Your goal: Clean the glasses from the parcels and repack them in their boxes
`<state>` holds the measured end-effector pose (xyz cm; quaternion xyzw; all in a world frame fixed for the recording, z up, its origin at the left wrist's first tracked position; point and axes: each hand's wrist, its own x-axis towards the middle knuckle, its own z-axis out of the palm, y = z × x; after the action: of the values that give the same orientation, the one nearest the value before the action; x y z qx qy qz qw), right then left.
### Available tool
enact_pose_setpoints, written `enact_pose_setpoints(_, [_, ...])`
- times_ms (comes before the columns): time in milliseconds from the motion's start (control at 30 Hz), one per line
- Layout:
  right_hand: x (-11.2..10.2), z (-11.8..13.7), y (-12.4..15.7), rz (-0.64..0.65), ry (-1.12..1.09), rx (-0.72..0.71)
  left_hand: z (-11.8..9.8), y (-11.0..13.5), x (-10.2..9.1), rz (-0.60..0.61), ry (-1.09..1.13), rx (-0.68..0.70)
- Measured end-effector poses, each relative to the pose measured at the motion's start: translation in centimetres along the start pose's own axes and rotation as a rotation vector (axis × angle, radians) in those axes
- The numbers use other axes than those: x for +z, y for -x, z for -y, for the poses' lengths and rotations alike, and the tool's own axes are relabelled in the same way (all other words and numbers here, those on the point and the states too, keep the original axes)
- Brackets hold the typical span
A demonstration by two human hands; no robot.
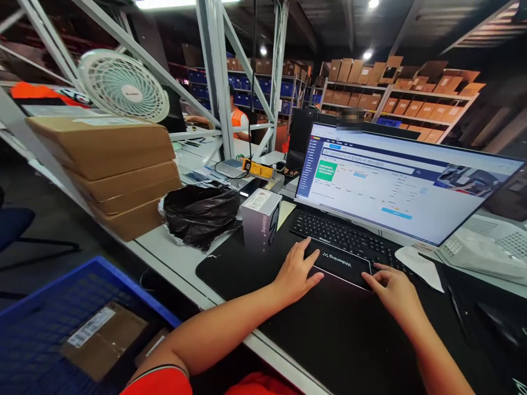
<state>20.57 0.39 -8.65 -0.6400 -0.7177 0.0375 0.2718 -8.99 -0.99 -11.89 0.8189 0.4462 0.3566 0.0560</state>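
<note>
The flat black keyboard (349,238), matte with small square keys, lies on a smooth black mat (329,334) just in front of the glossy monitor (403,181). Its long axis runs along the screen's lower edge. The left hand (297,271) rests at its left end, fingers (309,253) slightly spread on the keys. The right hand (393,291) touches its front edge, fingers loosely apart, gripping nothing.

The keyboard (346,240) looks matt black plastic, the desk mat (329,329) smooth and matt, the bag (200,211) glossy crinkled plastic, the boxes (107,159) dull cardboard, the racking (213,71) painted metal.
</note>
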Motion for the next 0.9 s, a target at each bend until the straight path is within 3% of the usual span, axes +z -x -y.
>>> enact_pose_setpoints(67, [-0.4,-0.6,0.0,0.1,-0.038,0.042,-0.2,0.0,-0.7,-0.057,-0.032,0.028])
enact_pose_setpoints(133, [-0.6,-0.8,0.5,0.112,-0.058,0.04,-0.2,-0.4,-1.9,-0.203,-0.098,0.033])
enact_pose_setpoints(267, [-0.2,0.3,2.3,-0.081,-0.056,-0.037,0.3,-2.1,-6.3,-0.637,-0.271,-0.123])
enact_pose_setpoints(333, [0.2,1.0,3.0,-0.178,-0.043,-0.129,1.1,-3.1,-8.6,-0.754,-0.285,-0.235])
enact_pose_setpoints(400, [0.5,1.5,3.3,-0.23,-0.023,-0.223,2.3,-3.9,-9.9,-0.756,-0.282,-0.326])
enact_pose_setpoints(467, [0.4,1.6,3.2,-0.224,0.018,-0.295,3.5,-4.2,-10.1,-0.701,-0.255,-0.394])
enact_pose_setpoints(633, [-1.1,1.1,2.6,-0.018,0.1,-0.489,5.9,-3.6,-8.3,-0.669,-0.19,-0.355])
enact_pose_setpoints(767, [-1.5,1.5,2.7,0.075,-0.143,-0.415,6.6,-3.1,-8.4,-0.753,-0.162,-0.319])
enact_pose_setpoints(900, [-0.2,1.0,2.5,0.072,-0.321,-0.298,6.1,-2.6,-9.6,-0.918,-0.097,-0.34])
